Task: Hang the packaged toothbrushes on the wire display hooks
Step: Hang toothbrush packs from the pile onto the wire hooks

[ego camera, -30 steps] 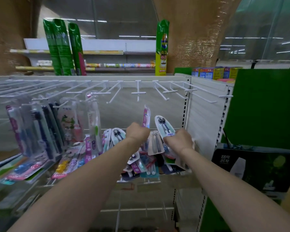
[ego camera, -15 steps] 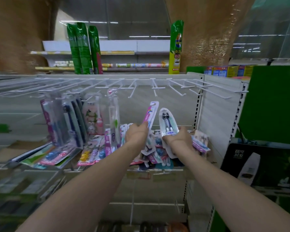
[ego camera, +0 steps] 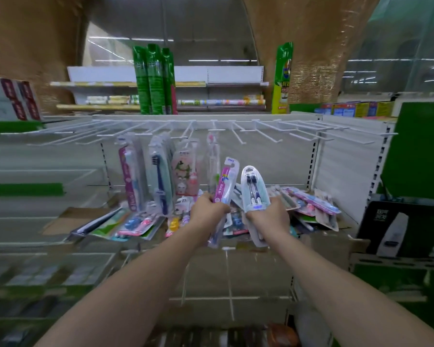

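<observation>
Shop aisle, white slatted back panel (ego camera: 346,156) w/ row of white wire display hooks (ego camera: 266,131) along top edge; hooks are thin bent rod, most on the right side bare.

Item 1: left hand (ego camera: 207,212), fingers curled tight round a pink-and-clear toothbrush pack (ego camera: 224,184). Pack is long, narrow, glossy blister on pink card, tilted slightly right, top end up, lower end poking out below the fist.

Item 2: right hand (ego camera: 268,217), fingers curled round lower part of a pale twin-brush pack (ego camera: 252,189). Rounded top, clear moulded plastic, two dark-headed brushes side by side inside, held near upright. Tail of the pack shows under the wrist.

Hands close together, side by side, not touching; the two packs nearly meet at their edges. Both sit below the hook row, in front of the panel, none on a hook yet.

Item 3: hung toothbrush packs (ego camera: 161,176), left-centre hooks, flat blister cards, colours pink, navy, pale green, cartoon print.

Item 4: loose pile of packs (ego camera: 308,204) on shelf (ego camera: 323,244) behind the hands, overlapping, mixed colours, shiny film.

Item 5: tall green packets (ego camera: 153,78) standing on top ledge, upright. Black box (ego camera: 401,229) at right, matte, print too blurred to read.
</observation>
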Demonstrator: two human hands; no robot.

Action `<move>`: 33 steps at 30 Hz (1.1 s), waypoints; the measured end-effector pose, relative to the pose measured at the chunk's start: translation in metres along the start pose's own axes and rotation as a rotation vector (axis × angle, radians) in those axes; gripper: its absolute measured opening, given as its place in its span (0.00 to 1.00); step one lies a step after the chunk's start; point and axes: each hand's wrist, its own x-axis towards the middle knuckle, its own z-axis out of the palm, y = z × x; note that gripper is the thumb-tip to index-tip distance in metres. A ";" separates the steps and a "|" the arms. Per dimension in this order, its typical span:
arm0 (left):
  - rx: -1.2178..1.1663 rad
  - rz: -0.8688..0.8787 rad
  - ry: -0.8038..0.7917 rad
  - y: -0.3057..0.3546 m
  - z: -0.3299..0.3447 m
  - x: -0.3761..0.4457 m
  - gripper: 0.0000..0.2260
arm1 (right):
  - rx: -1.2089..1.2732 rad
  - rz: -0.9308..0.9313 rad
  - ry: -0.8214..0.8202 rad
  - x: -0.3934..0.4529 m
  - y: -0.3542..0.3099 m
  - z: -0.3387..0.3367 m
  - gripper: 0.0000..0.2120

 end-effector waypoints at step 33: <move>-0.063 0.012 0.239 -0.028 -0.205 -0.029 0.14 | 0.189 -0.315 -0.132 -0.115 -0.119 0.109 0.27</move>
